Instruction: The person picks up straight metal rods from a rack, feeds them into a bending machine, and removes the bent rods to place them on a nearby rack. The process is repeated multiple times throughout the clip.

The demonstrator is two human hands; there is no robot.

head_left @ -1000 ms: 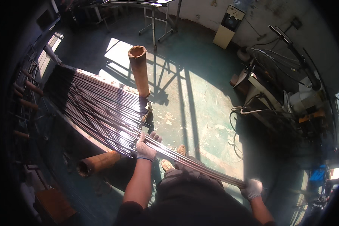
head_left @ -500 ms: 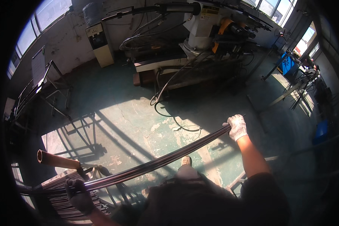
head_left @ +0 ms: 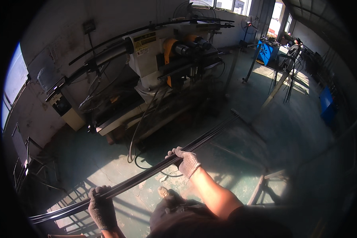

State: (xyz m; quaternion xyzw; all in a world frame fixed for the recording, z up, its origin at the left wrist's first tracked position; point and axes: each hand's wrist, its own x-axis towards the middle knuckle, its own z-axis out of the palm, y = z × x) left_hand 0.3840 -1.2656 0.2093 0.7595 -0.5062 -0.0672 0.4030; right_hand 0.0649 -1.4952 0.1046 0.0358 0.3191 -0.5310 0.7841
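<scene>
Gripping a bundle of long, thin, dark metal rods (head_left: 142, 175), the left hand (head_left: 101, 207) and the right hand (head_left: 186, 162), both in pale knitted gloves (head_left: 191, 166), are closed. The bundle slants above worn green flooring (head_left: 107, 170), before a white-and-orange metal machine (head_left: 146, 59).

A window (head_left: 16, 85) at nine o'clock and a doorway (head_left: 275, 20) past one glare, sunlight throws barred shadows over the floor (head_left: 133, 202) at seven, rods (head_left: 53, 215) glint at eight, and fisheye bending meets black edges.
</scene>
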